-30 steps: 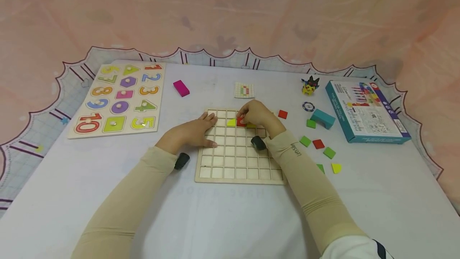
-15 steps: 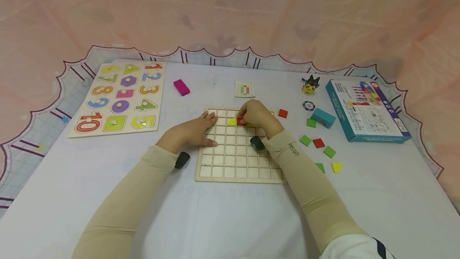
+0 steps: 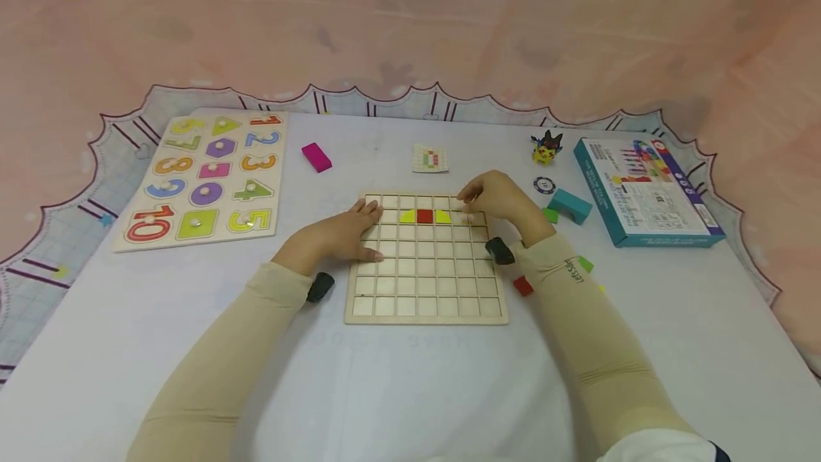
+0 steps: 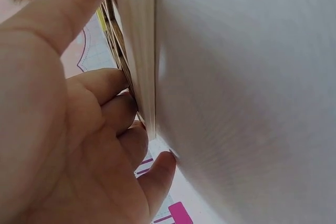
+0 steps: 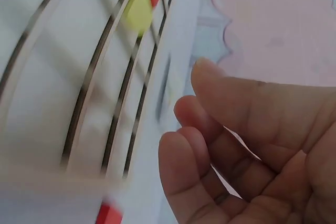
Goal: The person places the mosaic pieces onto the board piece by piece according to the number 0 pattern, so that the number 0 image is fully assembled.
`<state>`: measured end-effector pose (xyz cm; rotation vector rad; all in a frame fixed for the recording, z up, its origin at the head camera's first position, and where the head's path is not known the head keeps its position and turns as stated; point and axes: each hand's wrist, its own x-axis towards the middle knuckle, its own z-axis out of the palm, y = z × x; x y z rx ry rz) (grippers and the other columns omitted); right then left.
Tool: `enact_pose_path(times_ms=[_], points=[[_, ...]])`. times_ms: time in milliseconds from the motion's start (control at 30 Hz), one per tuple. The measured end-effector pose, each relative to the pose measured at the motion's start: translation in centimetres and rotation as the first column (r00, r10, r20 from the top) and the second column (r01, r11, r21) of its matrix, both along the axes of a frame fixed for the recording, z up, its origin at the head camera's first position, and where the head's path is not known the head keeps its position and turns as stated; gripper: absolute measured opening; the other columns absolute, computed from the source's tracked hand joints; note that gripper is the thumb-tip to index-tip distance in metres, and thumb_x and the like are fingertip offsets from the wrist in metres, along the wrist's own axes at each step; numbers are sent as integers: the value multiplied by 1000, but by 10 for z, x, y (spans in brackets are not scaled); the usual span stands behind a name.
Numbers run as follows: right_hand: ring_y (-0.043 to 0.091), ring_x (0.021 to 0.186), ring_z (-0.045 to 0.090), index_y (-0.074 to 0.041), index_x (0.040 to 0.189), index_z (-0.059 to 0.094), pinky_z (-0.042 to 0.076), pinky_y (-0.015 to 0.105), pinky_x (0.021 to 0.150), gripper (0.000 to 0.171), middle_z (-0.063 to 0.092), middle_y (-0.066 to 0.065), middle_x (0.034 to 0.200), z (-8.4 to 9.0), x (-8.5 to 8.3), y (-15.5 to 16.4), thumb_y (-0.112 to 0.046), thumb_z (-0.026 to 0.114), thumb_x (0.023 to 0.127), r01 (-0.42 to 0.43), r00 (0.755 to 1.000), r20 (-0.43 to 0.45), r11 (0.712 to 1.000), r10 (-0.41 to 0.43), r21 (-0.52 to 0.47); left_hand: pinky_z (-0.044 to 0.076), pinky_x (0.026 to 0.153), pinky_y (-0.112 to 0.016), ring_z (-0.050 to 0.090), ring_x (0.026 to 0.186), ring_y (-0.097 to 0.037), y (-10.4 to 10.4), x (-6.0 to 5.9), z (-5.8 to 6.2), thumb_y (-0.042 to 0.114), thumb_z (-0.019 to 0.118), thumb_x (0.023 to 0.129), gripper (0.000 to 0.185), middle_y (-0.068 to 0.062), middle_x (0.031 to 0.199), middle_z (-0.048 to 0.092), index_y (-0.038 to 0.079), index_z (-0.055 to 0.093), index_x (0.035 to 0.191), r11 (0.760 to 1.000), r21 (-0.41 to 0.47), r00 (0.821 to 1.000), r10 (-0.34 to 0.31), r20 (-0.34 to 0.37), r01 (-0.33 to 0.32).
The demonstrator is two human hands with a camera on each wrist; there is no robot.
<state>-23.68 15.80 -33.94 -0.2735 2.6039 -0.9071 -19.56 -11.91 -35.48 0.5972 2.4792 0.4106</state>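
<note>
The grid board (image 3: 426,259) is lying flat on the table (image 3: 410,376), directly under both hands. In the head view the left hand (image 3: 340,234) is resting with nearly straight, relaxed fingers on the board's left edge and is pressing it down. The right hand (image 3: 497,198) is hovering over the board's far right corner, its fingers loosely curled and holding nothing. Just to the left of this hand, three pieces are sitting side by side in the second row: a yellow piece (image 3: 407,217), a red square (image 3: 425,216) and another yellow piece (image 3: 442,217). To the right of the right hand, loose tiles are lying on the table, among them a green tile (image 3: 550,215) near the teal block (image 3: 569,205) and a red tile (image 3: 522,285) beside the forearm.

In the left wrist view the left hand (image 4: 68,129) is lying along the board's wooden edge (image 4: 139,51), with the fingers against it.

In the right wrist view the right hand (image 5: 247,150) is empty, with the thumb and fingers half bent and a small gap between them; the grid cells and the yellow piece (image 5: 137,6) are showing beyond the fingertips, blurred.

To do this step well, I think the left hand should be pressing steadily so the board is not sliding. The right hand should pinch one loose tile by its edges and lower it flat into its cell, without knocking the three seated pieces.
</note>
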Motion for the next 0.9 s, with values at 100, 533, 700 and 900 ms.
enact_pose_path(times_ms=[100, 533, 700, 900], points=[[27, 100, 53, 0, 111, 64, 44, 41, 89, 28, 61, 17, 110, -2, 3, 21, -8, 64, 84, 32, 999, 21, 999, -33, 15, 9, 114, -49, -9, 142, -29, -2, 1, 0, 39, 65, 84, 92, -11, 155, 1, 7, 8, 148, 1000, 8, 1000, 7, 6, -7], [32, 106, 49, 1, 116, 60, 41, 50, 95, 31, 56, 21, 119, -2, 37, 109, -9, 58, 87, 98, 987, 116, 989, -111, 112, 10, 114, -48, -8, 142, -29, -1, -1, -3, 39, 65, 84, 91, -11, 155, 2, 7, 9, 148, 1000, 1, 1000, -1, -19, 1], [32, 102, 47, 2, 115, 61, 41, 53, 92, 32, 58, 21, 115, -2, 50, 131, -8, 57, 85, 80, 986, 137, 989, -96, 123, 10, 114, -48, -8, 142, -29, -2, -1, -4, 40, 65, 84, 91, -11, 155, 2, 7, 9, 148, 1000, -2, 1000, -5, -21, 5], [25, 90, 46, -1, 113, 63, 41, 30, 74, 33, 56, 14, 100, -9, 57, 138, -13, 67, 82, 56, 985, 154, 987, -79, 148, 10, 114, -48, -7, 142, -29, -1, -1, -5, 40, 65, 84, 91, -11, 155, 2, 7, 9, 148, 1000, -1, 1000, -10, -25, 10]])
